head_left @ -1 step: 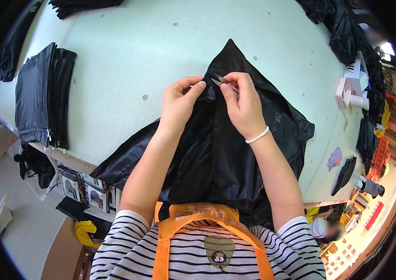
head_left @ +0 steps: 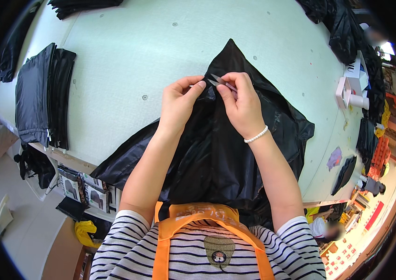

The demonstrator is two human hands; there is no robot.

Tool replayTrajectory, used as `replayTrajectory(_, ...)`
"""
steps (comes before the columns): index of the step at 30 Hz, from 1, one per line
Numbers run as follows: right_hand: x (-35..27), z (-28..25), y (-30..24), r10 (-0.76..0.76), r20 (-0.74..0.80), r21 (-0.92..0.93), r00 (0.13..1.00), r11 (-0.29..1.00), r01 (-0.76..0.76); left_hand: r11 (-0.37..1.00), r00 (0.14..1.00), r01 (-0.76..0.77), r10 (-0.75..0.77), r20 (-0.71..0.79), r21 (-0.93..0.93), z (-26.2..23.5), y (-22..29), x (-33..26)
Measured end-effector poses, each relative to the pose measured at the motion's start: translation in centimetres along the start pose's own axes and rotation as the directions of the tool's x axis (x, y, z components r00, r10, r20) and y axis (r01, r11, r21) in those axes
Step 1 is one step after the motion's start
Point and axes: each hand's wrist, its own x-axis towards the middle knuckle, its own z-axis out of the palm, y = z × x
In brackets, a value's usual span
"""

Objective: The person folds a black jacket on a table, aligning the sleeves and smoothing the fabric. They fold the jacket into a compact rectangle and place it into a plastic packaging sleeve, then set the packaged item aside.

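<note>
Nothing has shifted: the left hand (head_left: 178,100) still pinches the garment (head_left: 216,149) while the right hand (head_left: 242,105) stays clamped on snips (head_left: 221,82) (trimming ongoing, I judge).

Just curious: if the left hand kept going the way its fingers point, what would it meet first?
Most likely the snips in the right hand, just past the left hand's fingertips, over the black fabric.

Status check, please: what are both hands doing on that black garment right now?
Left hand pinching black garment fabric. Right hand holding small thread snips at the same spot. Garment spread on pale green table. Nothing blocking.
</note>
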Motion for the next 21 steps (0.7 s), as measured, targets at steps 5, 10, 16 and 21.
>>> replayTrajectory(5, 0.4, 0.5, -0.4, -0.045, -0.011, -0.069, 0.999, 0.997, 0.044, 0.996, 0.999, 0.005, -0.002, 0.038, -0.094, 0.2, 0.8, -0.3)
replayTrajectory(10, 0.9, 0.7, -0.1, -0.174, -0.05, -0.176, 0.984, 0.971, 0.162, 0.993, 0.998, 0.055, -0.05, 0.045, -0.109, 0.0, 0.9, -0.2)
replayTrajectory(16, 1.5, 0.8, -0.2, -0.271, -0.054, -0.253, 0.961, 0.935, 0.249, 0.986, 0.998, 0.053, -0.046, 0.048, -0.156, 0.0, 0.8, -0.2)
replayTrajectory(21, 1.2, 1.2, 0.3, -0.004, -0.126, 0.129, 0.992, 0.991, 0.021, 0.984, 0.997, 0.07, -0.064, 0.042, -0.163, 0.1, 0.8, -0.3)
